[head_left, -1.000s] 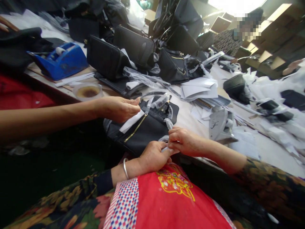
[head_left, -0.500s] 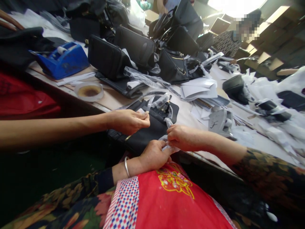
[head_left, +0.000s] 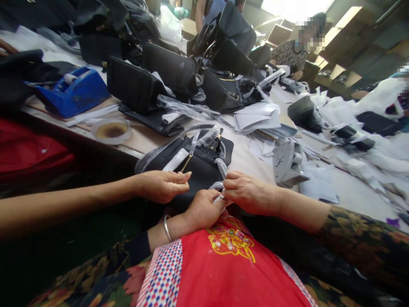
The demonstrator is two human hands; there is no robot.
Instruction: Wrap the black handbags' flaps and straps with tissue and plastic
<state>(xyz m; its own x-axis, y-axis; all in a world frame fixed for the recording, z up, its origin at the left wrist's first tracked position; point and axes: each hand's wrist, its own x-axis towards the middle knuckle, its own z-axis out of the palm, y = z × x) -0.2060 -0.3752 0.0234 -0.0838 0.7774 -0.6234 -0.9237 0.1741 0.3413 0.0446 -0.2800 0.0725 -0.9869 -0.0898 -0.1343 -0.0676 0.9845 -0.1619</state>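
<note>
In the head view, drawn down toward the near side of the black handbag (head_left: 204,172) since half a second ago: a co-worker's hand (head_left: 162,185), now baring more of the gold zip (head_left: 187,164) and white strip (head_left: 175,159) on the handbag. On that hand, fingers curled together, thumb laid against them; cannot tell of anything held inside. Kept at the handbag's near right corner: the person's own left hand (head_left: 204,209) and right hand (head_left: 247,194), meeting fingertip to fingertip at the clear wrap (head_left: 220,166). On the left, thumb and forefinger pinching an end of wrap; on the right, fingers bent and pressed together on the same wrap, tips partly hidden. Handbag itself lying at the near edge of the table (head_left: 246,160). Just below the handbag, a red apron (head_left: 204,268). Left of the handbag, a roll of tape (head_left: 111,130) and, farther off, a blue tape dispenser (head_left: 76,94); right of it, a pale tape dispenser (head_left: 287,162); beyond it, white papers (head_left: 257,116) and more black bags (head_left: 134,83).
</note>
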